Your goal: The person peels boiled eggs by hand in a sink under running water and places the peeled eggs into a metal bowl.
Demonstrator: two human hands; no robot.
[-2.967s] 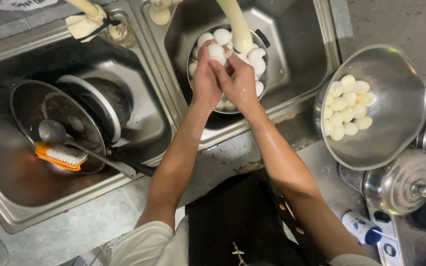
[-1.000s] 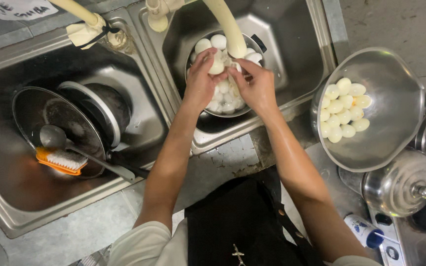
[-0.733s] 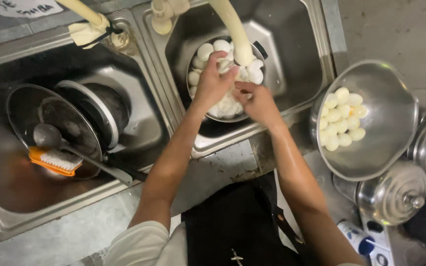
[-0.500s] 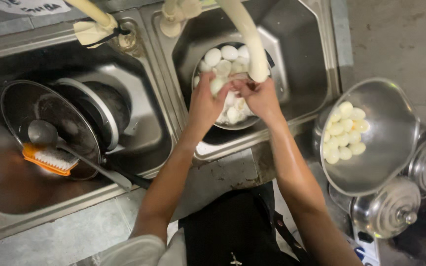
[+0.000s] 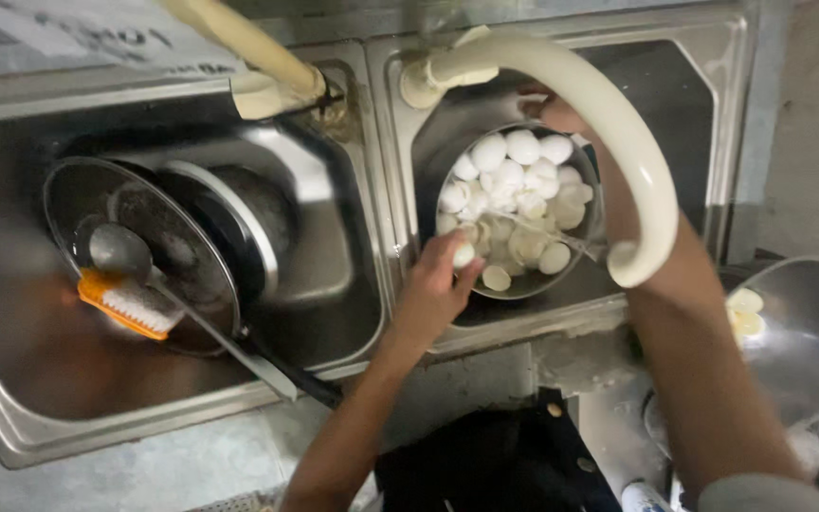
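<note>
A round metal bowl [image 5: 588,248] of peeled white eggs [image 5: 509,175] sits in the right-hand sink basin [image 5: 703,114], upper centre of the frame. The left hand [image 5: 433,289] reaches up from below, fingers pinched on one egg [image 5: 464,254] at the bowl's near rim. The right hand [image 5: 552,112] rests at the bowl's far edge, mostly hidden behind a curved cream hose [image 5: 618,142]; I cannot tell its fingers.

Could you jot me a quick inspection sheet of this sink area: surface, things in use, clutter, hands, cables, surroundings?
Surface: steel double sink.
Things in use: metal bowl of peeled white eggs in the right basin, under a cream hose.
Clutter: pans, ladle, orange brush in the left basin.
Hands: left hand holds an egg at the bowl's rim; right hand mostly hidden behind the hose.
Cables: nothing seen.
Surroundings: another bowl with eggs at right.
</note>
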